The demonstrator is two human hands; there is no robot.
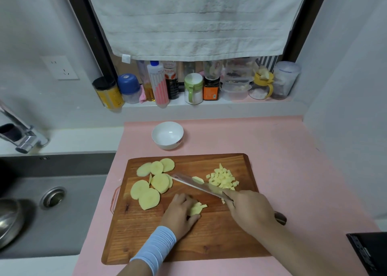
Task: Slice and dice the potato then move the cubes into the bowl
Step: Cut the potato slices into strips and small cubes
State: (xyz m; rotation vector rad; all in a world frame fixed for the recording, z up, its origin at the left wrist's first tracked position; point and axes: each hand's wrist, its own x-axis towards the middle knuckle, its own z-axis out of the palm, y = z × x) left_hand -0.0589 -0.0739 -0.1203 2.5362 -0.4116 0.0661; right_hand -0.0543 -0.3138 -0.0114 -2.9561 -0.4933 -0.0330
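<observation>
Pink counter [282,160], wooden board [209,238], sink [52,192] beside it.
My left hand [180,213] curls round potato strips [196,208]; my right hand [249,211] grips the knife [199,186], blade slanting over the board.

Potato slices [151,183], cubes [222,179] — bowl [167,135] empty

Two forearms of one person, seen from above. The left hand [180,211] joins a wrist wearing a pale blue wristband [156,249], a broad elastic cuff with fine ribs running around the arm in close parallel rings; bare forearm shows below it. The right hand [249,211] joins a bare wrist and forearm.
</observation>
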